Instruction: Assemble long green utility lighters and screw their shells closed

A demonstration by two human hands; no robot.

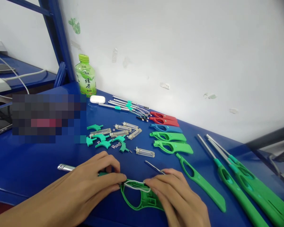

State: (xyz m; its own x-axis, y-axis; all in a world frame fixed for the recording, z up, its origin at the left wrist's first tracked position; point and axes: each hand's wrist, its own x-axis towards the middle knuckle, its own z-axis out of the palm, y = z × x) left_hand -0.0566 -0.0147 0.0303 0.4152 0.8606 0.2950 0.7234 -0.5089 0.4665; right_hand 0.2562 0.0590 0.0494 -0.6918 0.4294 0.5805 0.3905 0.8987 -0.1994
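A green lighter casing half (130,205) lies open side up at the table's front, its trigger loop and inner ribs showing. White wire (139,189) runs along its upper edge between my hands. My left hand (94,178) pinches the casing's neck end; a silver lighter tube (65,167) sticks out to the left beyond it. My right hand (180,197) is closed over the casing's right part, fingertips at the wire. Beyond those fingers points a thin metal rod (153,166); its other end is hidden, so I cannot tell whether it is held.
Clear fuel tanks (144,153) and teal triggers (103,143) lie behind my hands. Wired metal tubes (118,107) and red (164,121), blue (167,127) and green casing halves (172,147) are farther back. Longer lighters (241,192) lie right. A green bottle (85,75) stands by the wall.
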